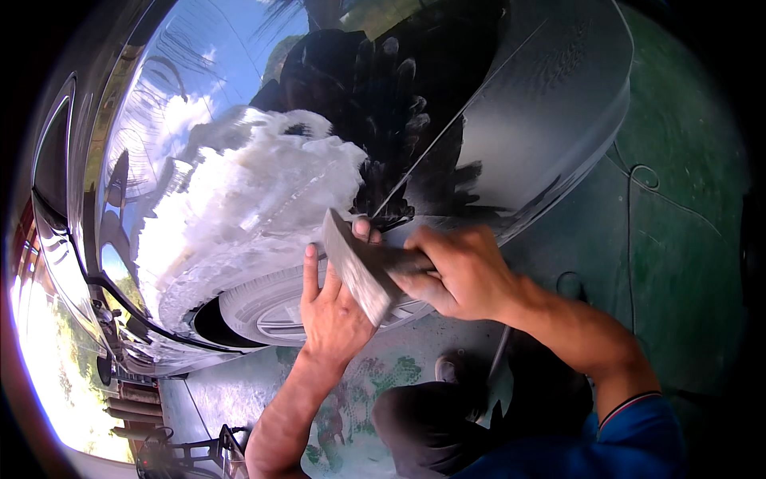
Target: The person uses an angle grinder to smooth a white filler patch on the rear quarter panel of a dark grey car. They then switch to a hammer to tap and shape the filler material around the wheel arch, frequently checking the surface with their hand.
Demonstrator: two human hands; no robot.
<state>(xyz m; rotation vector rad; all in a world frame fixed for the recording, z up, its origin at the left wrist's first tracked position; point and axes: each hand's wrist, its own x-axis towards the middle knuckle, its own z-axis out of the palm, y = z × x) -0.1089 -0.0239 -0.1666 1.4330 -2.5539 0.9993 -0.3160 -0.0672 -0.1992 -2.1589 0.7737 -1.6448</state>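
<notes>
My right hand (467, 271) is wrapped round the handle of a hand sanding block (357, 270), a long, flat, dusty grey board tilted on edge. My left hand (337, 315), fingers stretched out and apart, lies behind the block, which hides part of it. Its fingertips are by the wheel arch; whether they touch the panel I cannot tell. Just beyond the hands, a broad patch of whitish body filler (247, 191) covers the glossy dark car panel above the arch. Dusty handprints (391, 88) mark the black paint beside it. The wheel (279, 307) sits below the patch.
The grey, dull-surfaced bumper (550, 96) curves away at the right. A thin cable (630, 239) lies on the green floor (678, 160). My bent knee (423, 419) is close below my hands. A black-framed object (191, 455) stands at lower left.
</notes>
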